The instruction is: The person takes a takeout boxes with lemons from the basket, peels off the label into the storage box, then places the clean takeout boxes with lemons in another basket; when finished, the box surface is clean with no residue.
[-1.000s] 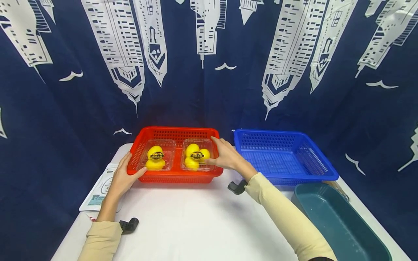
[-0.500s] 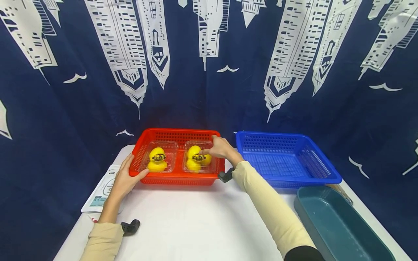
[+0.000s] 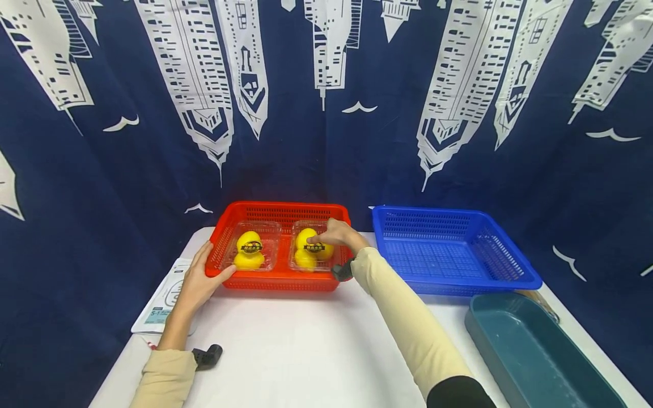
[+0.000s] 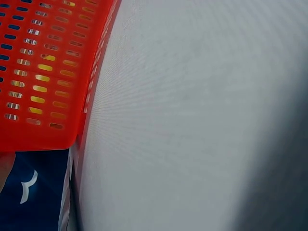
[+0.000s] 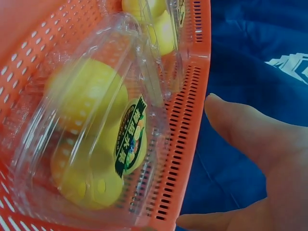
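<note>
A red plastic basket (image 3: pixel 288 276) holds two clear lidded fruit boxes, the left box (image 3: pixel 270 232) and the right box (image 3: pixel 297 262). Inside both are yellow fruits (image 5: pixel 91 91), like lemons, under a black label (image 5: pixel 131 137). My left hand (image 3: pixel 196 280) lies at the basket's front left corner, fingers along the left side and thumb by the front rim; in the left wrist view only a sliver of it shows. Over the right box, my right hand (image 3: pixel 339 233) reaches in with thumb and fingers apart, holding nothing. Whether it touches the lid cannot be told.
A blue basket (image 3: pixel 444 255) stands to the right of the red one. In front of it lies a dark green tray (image 3: pixel 541 345), with a partly hidden item behind. A white printed packet (image 3: pixel 163 300) is at the left edge. A patterned navy curtain (image 3: pixel 326 153) hangs behind.
My right hand has moved left and further over the right fruit box. My left hand stays at the basket's corner. The head view has shifted slightly.
</note>
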`<state>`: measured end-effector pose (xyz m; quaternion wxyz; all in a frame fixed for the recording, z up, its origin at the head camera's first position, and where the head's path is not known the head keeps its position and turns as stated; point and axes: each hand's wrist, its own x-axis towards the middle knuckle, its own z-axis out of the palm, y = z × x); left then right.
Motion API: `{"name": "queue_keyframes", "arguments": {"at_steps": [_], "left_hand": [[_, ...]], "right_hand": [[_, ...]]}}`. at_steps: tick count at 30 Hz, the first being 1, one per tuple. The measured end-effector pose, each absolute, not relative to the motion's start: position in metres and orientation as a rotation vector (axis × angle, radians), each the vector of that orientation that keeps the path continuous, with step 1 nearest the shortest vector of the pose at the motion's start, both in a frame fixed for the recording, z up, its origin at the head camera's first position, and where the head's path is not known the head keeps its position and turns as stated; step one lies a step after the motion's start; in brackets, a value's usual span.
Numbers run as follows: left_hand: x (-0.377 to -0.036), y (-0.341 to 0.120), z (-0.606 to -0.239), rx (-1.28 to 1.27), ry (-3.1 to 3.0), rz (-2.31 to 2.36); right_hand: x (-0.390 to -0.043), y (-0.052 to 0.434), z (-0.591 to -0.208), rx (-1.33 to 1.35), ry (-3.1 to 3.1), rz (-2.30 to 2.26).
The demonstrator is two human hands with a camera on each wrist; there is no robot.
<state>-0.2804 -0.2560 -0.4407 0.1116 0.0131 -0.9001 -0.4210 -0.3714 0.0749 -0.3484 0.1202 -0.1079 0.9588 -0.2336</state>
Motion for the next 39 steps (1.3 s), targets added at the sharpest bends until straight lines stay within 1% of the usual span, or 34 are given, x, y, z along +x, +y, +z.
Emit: {"name": "queue_keyframes", "arguments": {"at_steps": [10, 17, 23, 29, 39], "left_hand": [[-0.28, -0.256, -0.441, 0.057, -2.637, -1.244], [-0.279, -0.258, -0.442, 0.055, -2.633, -1.237], [-0.279, -0.259, -0.443, 0.072, -2.642, -1.249], [-0.279, -0.259, -0.441, 0.063, -2.646, -1.257], [-0.281, -0.257, -0.443, 0.061, -2.639, -1.245]], "right_hand": [[-0.376, 0.068, -0.352, -0.289, 2.75, -0.716], [-0.38, 0.063, -0.356, -0.281, 2.769, -0.649], [-0.382, 0.061, -0.362, -0.225, 2.677, -0.74], [-0.382, 0.06, -0.366, -0.243, 2.698, -0.688], [-0.389, 0.061, -0.377, -0.042, 2.56, -0.848]]}}
